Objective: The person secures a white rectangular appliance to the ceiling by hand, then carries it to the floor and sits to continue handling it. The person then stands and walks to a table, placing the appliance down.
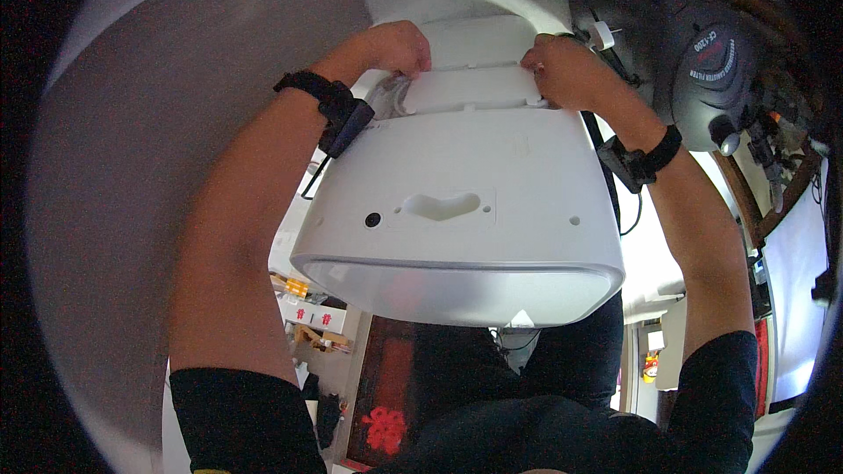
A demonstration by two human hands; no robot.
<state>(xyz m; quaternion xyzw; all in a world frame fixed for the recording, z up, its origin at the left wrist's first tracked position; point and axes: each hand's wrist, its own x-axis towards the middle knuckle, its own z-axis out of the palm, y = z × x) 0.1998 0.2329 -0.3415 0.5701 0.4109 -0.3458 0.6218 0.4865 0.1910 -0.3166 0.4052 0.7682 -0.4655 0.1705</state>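
Note:
A large white plastic appliance [465, 154] with rounded corners is in front of my body. Its near face has a heart-like recess [442, 206] and a small black round hole [372, 220]. At its far end is a narrower stepped section with a white panel [474, 88]. My left hand [404, 48] pinches the left edge of that panel, its fingertips partly hidden. On the opposite edge my right hand [564, 70] is closed with bent fingers. A coiled clear tube or cord [391, 95] shows beside the panel's left side. Both wrists wear black strapped devices.
A white plug [602, 34] with a dark cord lies just beyond my right hand. Farther right is a dark printed carton [711, 70]. A plain grey surface [167, 123] rises on the left. Below the appliance, small boxes [320, 316] and a red-patterned dark mat [384, 395] appear.

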